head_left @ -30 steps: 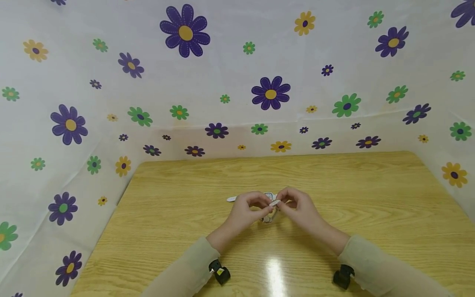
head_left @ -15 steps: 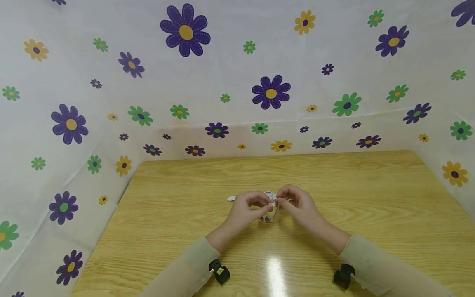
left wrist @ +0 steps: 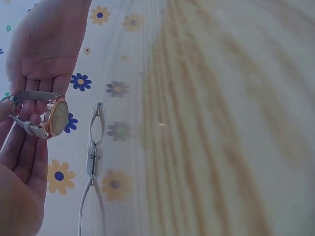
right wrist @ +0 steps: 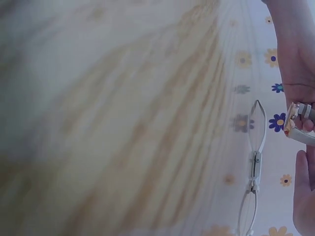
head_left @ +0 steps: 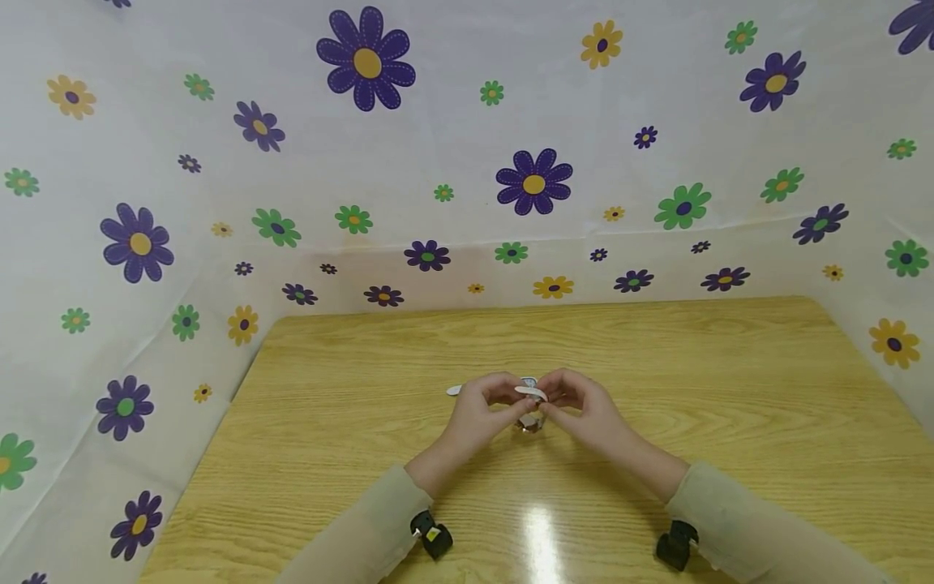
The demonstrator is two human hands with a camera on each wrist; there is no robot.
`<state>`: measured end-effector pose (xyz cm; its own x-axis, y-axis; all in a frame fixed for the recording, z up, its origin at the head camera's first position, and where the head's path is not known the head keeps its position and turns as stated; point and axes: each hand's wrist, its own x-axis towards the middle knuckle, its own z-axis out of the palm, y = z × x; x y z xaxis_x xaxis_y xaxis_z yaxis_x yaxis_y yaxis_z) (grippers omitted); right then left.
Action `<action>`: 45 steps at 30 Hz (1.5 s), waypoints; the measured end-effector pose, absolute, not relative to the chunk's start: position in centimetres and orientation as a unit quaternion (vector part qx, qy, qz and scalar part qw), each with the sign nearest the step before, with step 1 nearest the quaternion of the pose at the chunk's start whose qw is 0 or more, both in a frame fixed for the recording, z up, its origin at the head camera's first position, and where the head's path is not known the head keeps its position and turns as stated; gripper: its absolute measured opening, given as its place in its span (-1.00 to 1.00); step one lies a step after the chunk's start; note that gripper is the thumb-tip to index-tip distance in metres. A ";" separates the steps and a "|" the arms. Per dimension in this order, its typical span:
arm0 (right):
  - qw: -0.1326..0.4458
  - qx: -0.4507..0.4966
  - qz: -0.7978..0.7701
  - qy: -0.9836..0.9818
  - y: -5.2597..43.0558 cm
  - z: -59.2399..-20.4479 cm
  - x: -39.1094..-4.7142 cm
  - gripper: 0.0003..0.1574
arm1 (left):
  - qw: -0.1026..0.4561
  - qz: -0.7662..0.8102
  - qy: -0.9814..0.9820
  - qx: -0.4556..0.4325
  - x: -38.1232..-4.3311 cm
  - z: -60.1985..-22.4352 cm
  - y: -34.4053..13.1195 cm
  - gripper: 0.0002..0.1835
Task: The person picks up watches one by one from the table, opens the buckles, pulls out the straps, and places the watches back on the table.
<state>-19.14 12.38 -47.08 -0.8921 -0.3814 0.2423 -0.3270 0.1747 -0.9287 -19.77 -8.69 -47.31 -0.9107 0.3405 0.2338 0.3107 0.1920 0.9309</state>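
One watch point(head_left: 533, 393) is pinched between left hand point(head_left: 485, 410) and right hand point(head_left: 587, 405) in the head view, short of the table point(head_left: 350, 422)'s far edge; in the left wrist view, its rose-gold case point(left wrist: 59, 117) hangs beneath the grip; in the right wrist view, a second watch point(right wrist: 255, 169) lies apart from both hands.

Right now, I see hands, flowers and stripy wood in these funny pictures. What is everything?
There's no robot here, just a person's bare left hand and right hand. The wide picture comes from a camera on the person's head, looking forward and down. The other two come from cameras worn on the wrists; the black gadgets look like those. Both hands hold a rose-gold watch between them. Another watch, with a white strap, lies on the wooden table. A flowery cloth hangs around it.
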 end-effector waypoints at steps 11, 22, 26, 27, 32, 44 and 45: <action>0.002 -0.220 -0.609 0.762 12.2 -46.9 -19.3 -0.85 | 0.024 0.604 0.770 0.203 -19.6 -47.1 -8.7 -0.87; 0.002 -0.216 -0.601 0.770 12.3 -46.9 -19.3 -0.85 | 0.009 0.599 0.774 0.205 -19.5 -47.0 -8.8 -0.90; -0.001 -0.219 -0.599 0.770 12.3 -47.0 -19.3 -0.86 | 0.005 0.599 0.774 0.205 -19.5 -47.1 -8.9 -0.90; 0.000 -0.218 -0.600 0.770 12.3 -47.0 -19.3 -0.86 | 0.005 0.598 0.775 0.203 -19.5 -47.1 -8.9 -0.90; 0.006 -0.212 -0.601 0.771 12.2 -46.9 -19.3 -0.85 | -0.002 0.597 0.777 0.200 -19.6 -47.2 -8.8 -0.90; 0.013 -0.203 -0.601 0.773 12.0 -47.0 -19.3 -0.92 | 0.008 0.605 0.771 0.197 -19.8 -47.4 -8.7 -0.87; 0.013 -0.203 -0.602 0.772 12.0 -47.0 -19.3 -0.92 | 0.010 0.605 0.771 0.198 -19.9 -47.4 -8.7 -0.86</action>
